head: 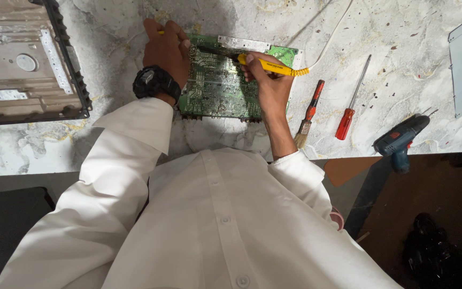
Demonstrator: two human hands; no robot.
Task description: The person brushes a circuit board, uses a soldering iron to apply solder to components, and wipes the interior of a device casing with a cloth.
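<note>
1. Your right hand (267, 80) is wrapped tight around the yellow pen-shaped soldering tool (274, 66); its tip rests on the flat green circuit board (217, 85).
2. Your left hand (168, 49) lies flat, pressing the board's left edge on the pale marble table (402, 32).
3. You look busy working one spot; keep the board steady.
4. No packages or signs show.

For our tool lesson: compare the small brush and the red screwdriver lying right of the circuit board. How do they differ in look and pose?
The brush ends in pale bristles near the table edge; the screwdriver ends in a thin metal shaft pointing away from it. The brush has a red and black handle; the screwdriver's is plain red. The brush lies nearer the right hand. Both lie flat, untouched, slanted alike on the marble table.
</note>
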